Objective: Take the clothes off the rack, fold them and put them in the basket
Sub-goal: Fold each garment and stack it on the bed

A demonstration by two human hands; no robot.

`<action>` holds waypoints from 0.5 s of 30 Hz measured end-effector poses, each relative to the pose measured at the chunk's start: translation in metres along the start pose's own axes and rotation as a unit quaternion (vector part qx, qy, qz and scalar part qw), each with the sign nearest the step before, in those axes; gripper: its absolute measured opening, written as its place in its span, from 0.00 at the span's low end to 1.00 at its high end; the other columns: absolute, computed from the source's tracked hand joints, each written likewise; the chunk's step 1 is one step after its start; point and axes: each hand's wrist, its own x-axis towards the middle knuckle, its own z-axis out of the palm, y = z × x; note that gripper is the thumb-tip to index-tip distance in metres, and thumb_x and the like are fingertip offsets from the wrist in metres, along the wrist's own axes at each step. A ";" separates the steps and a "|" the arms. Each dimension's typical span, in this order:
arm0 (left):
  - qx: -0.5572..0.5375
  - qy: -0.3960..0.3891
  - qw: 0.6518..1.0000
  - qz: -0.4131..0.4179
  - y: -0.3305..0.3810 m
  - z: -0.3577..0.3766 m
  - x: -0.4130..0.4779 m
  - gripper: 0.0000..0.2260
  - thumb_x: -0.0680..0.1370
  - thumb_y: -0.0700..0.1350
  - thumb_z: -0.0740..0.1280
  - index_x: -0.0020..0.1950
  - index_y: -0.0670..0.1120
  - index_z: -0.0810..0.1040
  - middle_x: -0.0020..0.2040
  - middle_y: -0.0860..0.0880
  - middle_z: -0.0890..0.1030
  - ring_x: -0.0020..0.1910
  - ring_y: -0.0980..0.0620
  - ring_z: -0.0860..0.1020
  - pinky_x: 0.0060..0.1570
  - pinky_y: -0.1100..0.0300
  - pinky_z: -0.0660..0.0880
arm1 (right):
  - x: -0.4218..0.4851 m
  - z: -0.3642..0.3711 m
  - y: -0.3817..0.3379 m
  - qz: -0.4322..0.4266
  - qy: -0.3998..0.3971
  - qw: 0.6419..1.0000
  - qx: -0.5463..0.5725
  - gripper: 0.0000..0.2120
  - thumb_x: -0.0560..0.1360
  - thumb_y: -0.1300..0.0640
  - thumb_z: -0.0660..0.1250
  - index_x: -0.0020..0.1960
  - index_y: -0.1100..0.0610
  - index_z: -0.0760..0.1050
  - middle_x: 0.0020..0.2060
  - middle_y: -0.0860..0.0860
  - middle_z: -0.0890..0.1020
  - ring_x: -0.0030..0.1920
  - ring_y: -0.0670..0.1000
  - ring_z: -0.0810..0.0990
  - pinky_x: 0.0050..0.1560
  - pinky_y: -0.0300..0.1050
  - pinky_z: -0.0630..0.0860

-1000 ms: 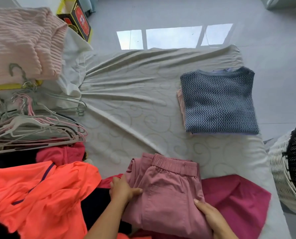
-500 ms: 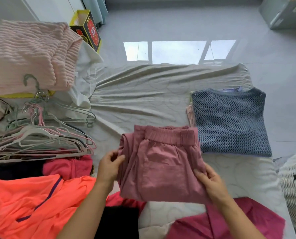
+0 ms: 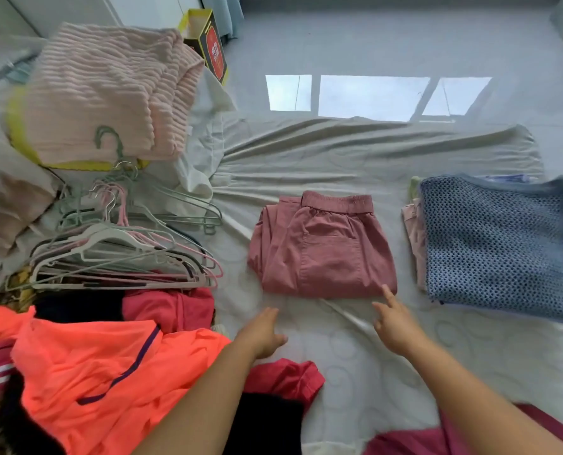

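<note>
Nearest the camera, an orange jacket (image 3: 86, 366) and other unfolded clothes lie heaped on the sheet (image 3: 339, 159). Just beyond, both hands are empty: the left hand (image 3: 262, 333) hovers with relaxed fingers, and the right hand (image 3: 395, 323) has its fingers spread, one fingertip at the lower corner of the pink trousers (image 3: 322, 247). Half a second ago both hands held those trousers up; now they lie folded flat on the sheet, released. To their right sits a folded stack topped by a blue knit top (image 3: 503, 244), to their left a pile of hangers (image 3: 122, 251). This garment looks done, so the next should come from the heap; the basket is out of view.
</note>
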 end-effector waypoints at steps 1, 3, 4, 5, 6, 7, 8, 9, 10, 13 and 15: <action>0.002 0.031 1.000 0.004 -0.005 0.002 -0.010 0.28 0.79 0.47 0.62 0.76 0.42 0.54 0.77 0.45 0.53 0.75 0.51 0.55 0.70 0.62 0.52 | -0.003 0.004 0.000 0.007 -0.006 1.000 -0.004 0.22 0.80 0.59 0.55 0.74 0.57 0.60 0.77 0.54 0.43 0.76 0.53 0.51 0.73 0.46 0.55; 0.019 0.127 0.992 0.022 -0.021 -0.004 -0.034 0.24 0.78 0.48 0.63 0.73 0.44 0.62 0.75 0.47 0.59 0.74 0.52 0.58 0.69 0.62 0.54 | -0.014 0.011 -0.002 0.020 -0.009 1.000 -0.001 0.23 0.80 0.56 0.56 0.74 0.58 0.58 0.77 0.54 0.47 0.76 0.54 0.52 0.73 0.45 0.55; 0.035 0.197 0.979 0.026 -0.033 -0.009 -0.048 0.22 0.77 0.47 0.65 0.70 0.45 0.67 0.73 0.46 0.63 0.73 0.50 0.62 0.68 0.59 0.58 | -0.022 0.015 -0.004 0.021 -0.011 1.000 0.005 0.24 0.80 0.56 0.56 0.74 0.58 0.58 0.77 0.54 0.49 0.75 0.54 0.54 0.72 0.45 0.56; 0.054 0.269 0.961 0.019 -0.047 -0.015 -0.063 0.21 0.74 0.47 0.69 0.66 0.44 0.71 0.70 0.45 0.68 0.70 0.46 0.66 0.66 0.53 0.62 | -0.031 0.020 -0.008 0.018 -0.011 1.000 0.017 0.23 0.80 0.56 0.57 0.74 0.58 0.59 0.76 0.53 0.53 0.75 0.54 0.56 0.71 0.43 0.56; 0.073 0.323 0.944 -0.012 -0.062 -0.022 -0.076 0.23 0.70 0.47 0.73 0.63 0.42 0.74 0.66 0.42 0.72 0.67 0.42 0.70 0.62 0.48 0.65 | -0.042 0.026 -0.014 0.011 -0.016 0.999 0.032 0.22 0.80 0.56 0.58 0.73 0.58 0.61 0.75 0.54 0.57 0.74 0.53 0.59 0.69 0.42 0.57; 0.086 0.347 0.931 -0.068 -0.083 -0.028 -0.088 0.26 0.68 0.50 0.75 0.63 0.41 0.74 0.65 0.41 0.72 0.66 0.39 0.70 0.60 0.45 0.67 | -0.054 0.034 -0.022 0.005 -0.022 0.998 0.062 0.21 0.80 0.57 0.59 0.71 0.59 0.64 0.73 0.54 0.63 0.72 0.52 0.63 0.68 0.40 0.59; 0.094 0.316 0.932 -0.150 -0.104 -0.034 -0.100 0.30 0.69 0.54 0.73 0.66 0.42 0.71 0.68 0.40 0.70 0.67 0.39 0.68 0.61 0.45 0.67 | -0.066 0.041 -0.033 0.000 -0.025 0.994 0.107 0.18 0.79 0.58 0.60 0.68 0.60 0.69 0.69 0.55 0.70 0.69 0.52 0.68 0.65 0.39 0.61; 0.091 0.255 0.937 -0.222 -0.123 -0.038 -0.108 0.33 0.71 0.59 0.70 0.69 0.43 0.66 0.70 0.41 0.67 0.69 0.40 0.65 0.63 0.46 0.65 | -0.079 0.047 -0.046 0.000 -0.025 0.986 0.165 0.13 0.79 0.59 0.61 0.63 0.58 0.74 0.63 0.54 0.76 0.65 0.52 0.73 0.61 0.38 0.65; 0.063 0.199 0.942 -0.262 -0.138 -0.040 -0.116 0.34 0.72 0.61 0.66 0.70 0.43 0.64 0.70 0.41 0.66 0.69 0.41 0.65 0.65 0.49 0.65 | -0.093 0.052 -0.062 0.004 -0.026 0.973 0.229 0.09 0.78 0.61 0.62 0.55 0.54 0.78 0.55 0.53 0.80 0.59 0.53 0.76 0.55 0.36 0.69; -0.050 0.161 0.963 -0.208 -0.148 -0.043 -0.128 0.24 0.78 0.53 0.63 0.70 0.42 0.67 0.68 0.40 0.70 0.67 0.43 0.68 0.65 0.56 0.64 | -0.126 0.065 -0.117 0.009 -0.052 0.914 0.402 0.13 0.78 0.65 0.61 0.41 0.50 0.76 0.40 0.48 0.80 0.45 0.51 0.79 0.38 0.29 0.72; -0.064 0.205 0.965 -0.150 -0.135 -0.055 -0.138 0.20 0.79 0.49 0.61 0.69 0.42 0.69 0.68 0.42 0.72 0.67 0.45 0.70 0.63 0.58 0.63 | -0.145 0.071 -0.152 0.010 -0.088 0.874 0.478 0.09 0.78 0.63 0.61 0.44 0.53 0.77 0.42 0.50 0.80 0.46 0.51 0.79 0.38 0.33 0.75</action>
